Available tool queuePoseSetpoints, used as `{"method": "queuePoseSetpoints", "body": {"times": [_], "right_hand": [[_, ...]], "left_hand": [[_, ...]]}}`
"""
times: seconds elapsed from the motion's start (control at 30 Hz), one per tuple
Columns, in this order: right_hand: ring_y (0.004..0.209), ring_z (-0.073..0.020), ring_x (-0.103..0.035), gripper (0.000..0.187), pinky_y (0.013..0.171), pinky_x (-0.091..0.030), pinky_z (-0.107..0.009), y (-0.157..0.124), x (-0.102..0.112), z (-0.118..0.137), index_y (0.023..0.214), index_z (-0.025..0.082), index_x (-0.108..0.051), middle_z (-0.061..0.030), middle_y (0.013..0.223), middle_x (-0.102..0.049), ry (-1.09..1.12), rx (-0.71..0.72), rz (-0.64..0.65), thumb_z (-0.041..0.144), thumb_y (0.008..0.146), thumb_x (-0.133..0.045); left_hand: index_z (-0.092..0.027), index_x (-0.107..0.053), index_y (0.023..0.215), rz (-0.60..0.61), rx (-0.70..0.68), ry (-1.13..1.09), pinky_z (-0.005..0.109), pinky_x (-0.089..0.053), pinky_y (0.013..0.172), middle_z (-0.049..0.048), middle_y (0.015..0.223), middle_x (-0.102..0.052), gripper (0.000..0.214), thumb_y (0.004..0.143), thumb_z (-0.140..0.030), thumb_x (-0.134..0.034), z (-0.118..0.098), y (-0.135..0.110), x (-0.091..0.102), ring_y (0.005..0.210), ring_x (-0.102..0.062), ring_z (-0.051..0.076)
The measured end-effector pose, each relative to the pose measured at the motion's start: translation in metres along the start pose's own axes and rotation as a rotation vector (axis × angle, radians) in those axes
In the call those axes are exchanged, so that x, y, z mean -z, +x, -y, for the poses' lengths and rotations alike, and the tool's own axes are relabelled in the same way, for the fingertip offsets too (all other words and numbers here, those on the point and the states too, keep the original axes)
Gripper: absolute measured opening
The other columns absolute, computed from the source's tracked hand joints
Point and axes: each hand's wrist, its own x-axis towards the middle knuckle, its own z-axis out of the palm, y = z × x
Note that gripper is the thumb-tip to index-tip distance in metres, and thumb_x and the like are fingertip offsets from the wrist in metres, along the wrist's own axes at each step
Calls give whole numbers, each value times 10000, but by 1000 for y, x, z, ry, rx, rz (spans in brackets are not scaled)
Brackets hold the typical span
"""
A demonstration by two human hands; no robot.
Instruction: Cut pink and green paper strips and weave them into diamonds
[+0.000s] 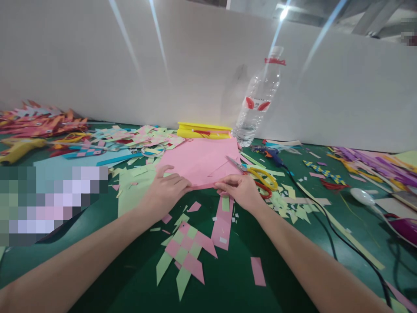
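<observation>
A pink sheet of paper (198, 156) lies on the green table, its near edge turned up into a narrow fold. My left hand (167, 187) grips that fold near its left end, fingers curled on the paper. At the right end, my right hand (239, 189) pinches the same edge between thumb and fingers. Scissors (260, 176) with yellow and red handles lie beside my right hand, blades resting over the pink sheet. Below my hands is a woven pink and green paper fish (185, 250). A pink strip (223, 224) lies under the sheet's near edge.
A clear bottle (259, 102) leans at the white wall behind the sheet. Paper scraps (143, 139) are heaped at the back left, near a yellow glue gun (24, 148). A blue glue gun (273, 154) trails a black cable on the right, and a purple-handled spoon-like item (402, 228) lies far right.
</observation>
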Motion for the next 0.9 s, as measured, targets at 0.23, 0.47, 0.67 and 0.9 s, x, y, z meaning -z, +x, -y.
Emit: {"method": "queuePoseSetpoints", "body": {"times": [0.23,0.47,0.67,0.9], "right_hand": [[648,-173,-699,301,625,-605,-302,0,1,-3,771,152,-724,-56,714,-725,17,-2,25,442,689,-701],[608,-161,-695,314,598,-592,-284,1,1,-5,760,138,-711,-64,698,-727,-18,24,36,448,721,-673],[671,-194,-706,317,651,-600,-326,-1,0,-2,796,147,-724,-68,722,-734,-31,26,30,448,700,-692],[671,-190,-702,269,660,-599,-327,0,-3,-4,791,175,-727,-42,710,-732,-67,51,3,429,714,-683]], "left_hand": [[-190,-607,797,27,19,5,408,-265,974,-9,745,-699,348,980,-267,-321,1,-1,0,696,-639,142],[-192,-590,795,21,49,3,413,-270,966,-8,743,-700,330,978,-270,-327,0,0,-1,691,-643,143],[-193,-585,793,33,70,-1,424,-271,966,2,748,-706,330,975,-285,-327,0,0,1,706,-650,155],[-194,-587,766,28,96,2,437,-290,963,1,708,-689,333,968,-289,-341,0,1,2,665,-633,148]]}}
